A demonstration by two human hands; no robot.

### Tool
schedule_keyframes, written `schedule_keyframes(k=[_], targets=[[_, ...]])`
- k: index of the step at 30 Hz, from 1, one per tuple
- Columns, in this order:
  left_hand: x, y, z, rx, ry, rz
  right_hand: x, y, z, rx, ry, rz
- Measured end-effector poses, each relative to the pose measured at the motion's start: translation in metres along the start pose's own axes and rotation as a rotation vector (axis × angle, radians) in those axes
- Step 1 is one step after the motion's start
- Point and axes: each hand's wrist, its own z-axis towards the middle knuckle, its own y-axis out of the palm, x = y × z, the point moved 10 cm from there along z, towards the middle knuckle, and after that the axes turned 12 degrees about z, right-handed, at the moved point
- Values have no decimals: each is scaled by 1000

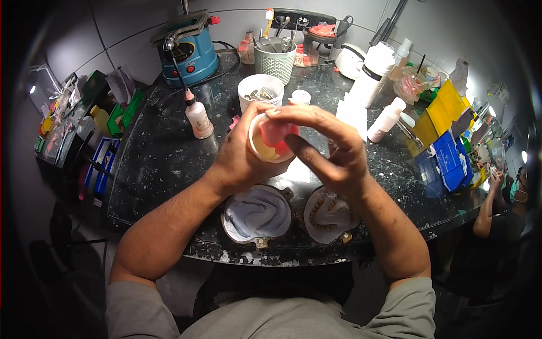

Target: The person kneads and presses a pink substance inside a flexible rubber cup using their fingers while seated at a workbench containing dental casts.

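My left hand (231,152) is wrapped round a small white cup (254,148), which is tipped so that its mouth faces me. Soft pink dough (273,133) shows at the cup's mouth, over a yellowish inside. My right hand (333,147) reaches over the rim, its thumb and fingers closed on the pink dough. Below the hands, near the table's front edge, lie two plaster-filled metal flask halves. The left flask half (257,214) has a smooth curved hollow; the right flask half (323,226) carries an arch of teeth and is partly covered by my right forearm.
Behind the cup stand a white tub (248,85) of small metal parts and a green woven pot (275,65) of tools. A dropper bottle (199,118) is at left, before a blue machine (189,59). White bottles (386,120) and yellow and blue bins (451,161) stand right, near another person (502,209).
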Motion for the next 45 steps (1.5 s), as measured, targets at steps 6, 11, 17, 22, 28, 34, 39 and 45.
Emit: schedule_keyframes(k=[6, 11, 17, 22, 28, 34, 39, 45], targets=[[16, -5, -1, 43, 161, 32, -1, 13, 1, 4, 19, -33], [8, -4, -1, 35, 117, 71, -16, 23, 2, -249, -65, -246], [1, 6, 1, -27, -10, -78, -32, 6, 0, -57, -212, -344], [-4, 3, 1, -25, 73, -60, -18, 38, -3, -307, -192, -413], [-5, 14, 2, -132, -101, -106, -4, 12, -1, -42, -146, -180], [-10, 14, -2, -96, -109, -289, -22, 17, -2, -141, -236, -182], [-15, 12, -1, -95, -125, -265, -3, 36, -4, -276, -60, -169], [-11, 10, 3, -88, -75, -159, -12, 31, -2, -251, -95, -117]])
